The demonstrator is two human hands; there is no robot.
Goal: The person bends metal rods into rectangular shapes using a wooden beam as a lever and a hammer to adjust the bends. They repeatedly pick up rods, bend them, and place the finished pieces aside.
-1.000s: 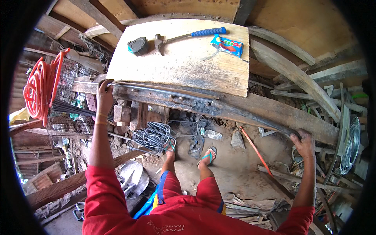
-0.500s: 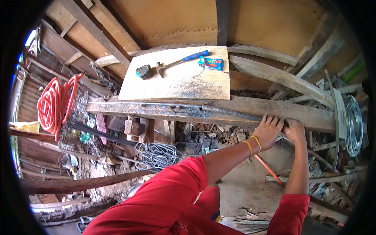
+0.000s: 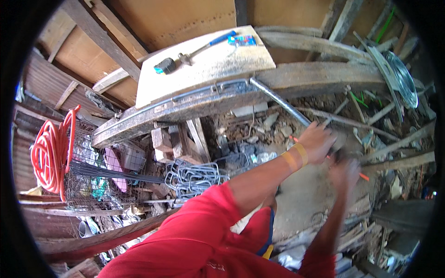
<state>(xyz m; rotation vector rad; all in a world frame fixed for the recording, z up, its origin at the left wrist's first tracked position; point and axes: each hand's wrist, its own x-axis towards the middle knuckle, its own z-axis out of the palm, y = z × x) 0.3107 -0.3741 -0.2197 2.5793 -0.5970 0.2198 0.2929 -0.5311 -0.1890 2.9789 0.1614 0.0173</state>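
Observation:
My left hand [image 3: 315, 142] grips the long metal pipe [image 3: 278, 99], which slants off the thick wooden beam [image 3: 324, 74] toward my lower right. My right hand [image 3: 344, 169], smeared by motion, is closed on the pipe's near end. A thin steel rod [image 3: 190, 95] lies along the beam among short metal pegs, meeting the pipe's far end. Above it, a pale board [image 3: 213, 69] carries a hammer [image 3: 215, 39], a tape measure [image 3: 164, 66] and a blue packet [image 3: 242, 41].
A red hose coil [image 3: 46, 157] hangs at left beside a wire cage [image 3: 97, 194]. Bent steel loops [image 3: 194, 180] and wood blocks [image 3: 162, 143] sit below the beam. A wire coil [image 3: 401, 78] hangs at right. Rubble and scrap timber [image 3: 391, 157] surround the dirt floor.
The pipe has swung off the beam toward me, both hands with it. My left hand earlier moved from the rod's left part to beside my right one. The view has shifted.

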